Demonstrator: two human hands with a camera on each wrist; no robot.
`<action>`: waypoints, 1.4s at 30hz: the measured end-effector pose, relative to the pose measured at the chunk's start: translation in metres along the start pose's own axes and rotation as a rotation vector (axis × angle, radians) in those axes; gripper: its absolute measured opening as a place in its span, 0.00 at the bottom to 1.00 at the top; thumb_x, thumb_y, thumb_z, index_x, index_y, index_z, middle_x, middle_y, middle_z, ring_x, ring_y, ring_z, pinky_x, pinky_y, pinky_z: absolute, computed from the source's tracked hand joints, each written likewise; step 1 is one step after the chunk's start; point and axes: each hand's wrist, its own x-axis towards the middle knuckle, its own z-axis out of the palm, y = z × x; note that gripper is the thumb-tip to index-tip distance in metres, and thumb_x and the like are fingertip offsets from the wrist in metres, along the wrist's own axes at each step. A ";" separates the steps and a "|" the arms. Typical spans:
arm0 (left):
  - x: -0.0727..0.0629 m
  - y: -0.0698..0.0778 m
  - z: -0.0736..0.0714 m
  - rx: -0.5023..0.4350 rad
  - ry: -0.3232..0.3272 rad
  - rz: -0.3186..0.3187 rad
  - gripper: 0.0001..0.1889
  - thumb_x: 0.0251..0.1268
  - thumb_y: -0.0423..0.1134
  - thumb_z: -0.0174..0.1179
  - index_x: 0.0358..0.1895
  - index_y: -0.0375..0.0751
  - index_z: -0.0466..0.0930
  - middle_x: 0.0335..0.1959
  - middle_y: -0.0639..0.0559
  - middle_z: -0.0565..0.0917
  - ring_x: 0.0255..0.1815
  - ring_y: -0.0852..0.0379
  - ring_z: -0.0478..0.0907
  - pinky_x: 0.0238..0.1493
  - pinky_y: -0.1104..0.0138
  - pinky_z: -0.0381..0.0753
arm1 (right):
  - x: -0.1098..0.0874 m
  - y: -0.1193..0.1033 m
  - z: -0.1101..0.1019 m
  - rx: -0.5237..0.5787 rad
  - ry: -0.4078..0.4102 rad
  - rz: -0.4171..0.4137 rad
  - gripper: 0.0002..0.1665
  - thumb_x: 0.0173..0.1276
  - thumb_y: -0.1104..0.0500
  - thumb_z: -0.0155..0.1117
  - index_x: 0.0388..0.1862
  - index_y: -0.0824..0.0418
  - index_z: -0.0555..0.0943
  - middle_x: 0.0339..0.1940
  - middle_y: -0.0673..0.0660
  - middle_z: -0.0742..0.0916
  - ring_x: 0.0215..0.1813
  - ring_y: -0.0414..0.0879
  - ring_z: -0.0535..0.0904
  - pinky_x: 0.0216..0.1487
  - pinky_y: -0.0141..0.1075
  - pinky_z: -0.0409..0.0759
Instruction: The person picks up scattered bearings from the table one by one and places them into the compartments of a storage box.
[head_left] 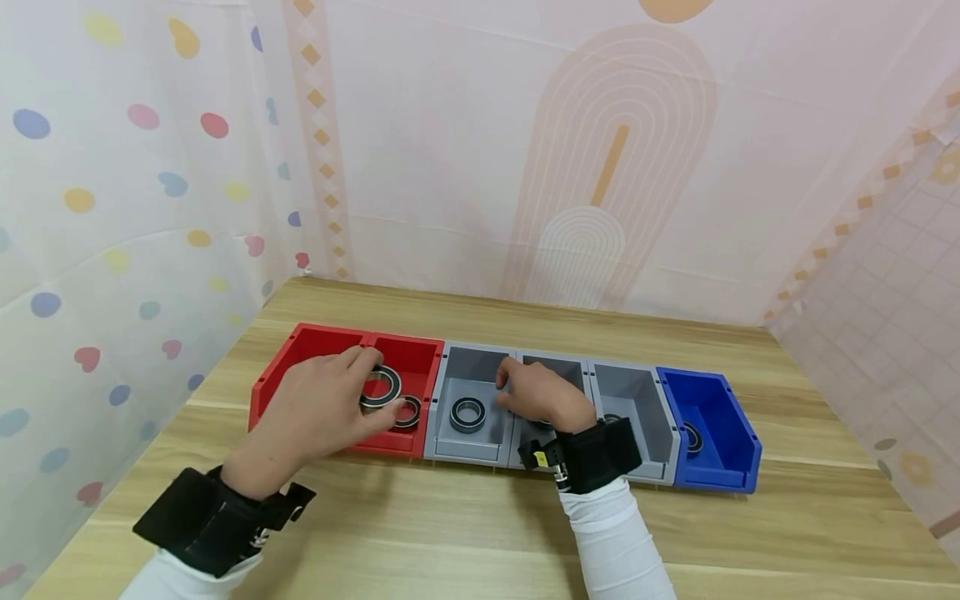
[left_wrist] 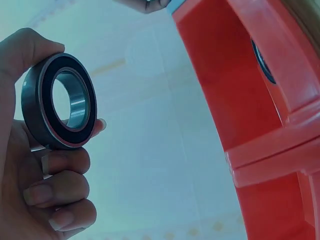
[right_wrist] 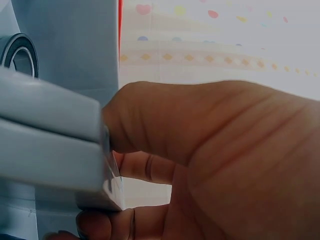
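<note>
My left hand (head_left: 322, 404) pinches a bearing (left_wrist: 35, 105) between thumb and fingers, over the red bins (head_left: 408, 354). The bearing is a steel ring with a dark seal, and its other fingers curl below it in the left wrist view. Another bearing (head_left: 408, 422) lies in the right-hand red bin, partly covered by the thumb. My right hand (head_left: 543, 392) hovers at the divider (right_wrist: 50, 145) between two grey bins, fingers loosely bent with a gap between thumb and index. Its fingertips overlap the divider in the right wrist view, and no bearing shows in them.
One bearing (head_left: 468, 427) lies in the left grey bin (head_left: 468, 450). More bearings sit in the other grey bins, partly hidden, and one (head_left: 693, 438) in the blue bin (head_left: 738, 442). The bins stand in a row on a wooden table (head_left: 450, 533), with patterned curtains (head_left: 435, 150) behind.
</note>
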 end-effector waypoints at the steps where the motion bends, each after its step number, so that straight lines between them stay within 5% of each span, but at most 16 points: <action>1: 0.000 -0.001 -0.001 0.001 -0.002 -0.004 0.29 0.48 0.56 0.67 0.45 0.36 0.74 0.29 0.51 0.78 0.20 0.60 0.72 0.23 0.67 0.76 | 0.000 0.000 0.000 0.000 0.000 0.001 0.11 0.70 0.58 0.57 0.49 0.58 0.72 0.27 0.53 0.78 0.26 0.44 0.69 0.30 0.36 0.67; 15: 0.001 -0.017 -0.009 0.043 -0.042 -0.128 0.31 0.52 0.55 0.65 0.50 0.32 0.73 0.35 0.41 0.81 0.21 0.53 0.74 0.27 0.57 0.82 | 0.000 0.001 0.000 -0.005 0.000 -0.002 0.11 0.70 0.58 0.57 0.48 0.58 0.72 0.26 0.53 0.77 0.26 0.44 0.69 0.29 0.36 0.66; 28: -0.002 -0.052 -0.005 -0.064 -0.050 -0.318 0.32 0.57 0.50 0.65 0.53 0.26 0.67 0.35 0.35 0.78 0.26 0.46 0.77 0.26 0.55 0.82 | 0.000 0.000 0.000 -0.001 -0.003 -0.004 0.11 0.71 0.58 0.57 0.49 0.58 0.72 0.27 0.53 0.78 0.26 0.44 0.69 0.30 0.36 0.67; 42: -0.004 -0.081 0.014 -0.094 -0.138 -0.378 0.36 0.55 0.50 0.67 0.54 0.21 0.66 0.37 0.30 0.78 0.32 0.39 0.77 0.34 0.49 0.82 | 0.000 0.000 0.001 -0.002 -0.003 0.000 0.11 0.71 0.58 0.57 0.49 0.58 0.72 0.27 0.53 0.78 0.26 0.44 0.69 0.30 0.36 0.67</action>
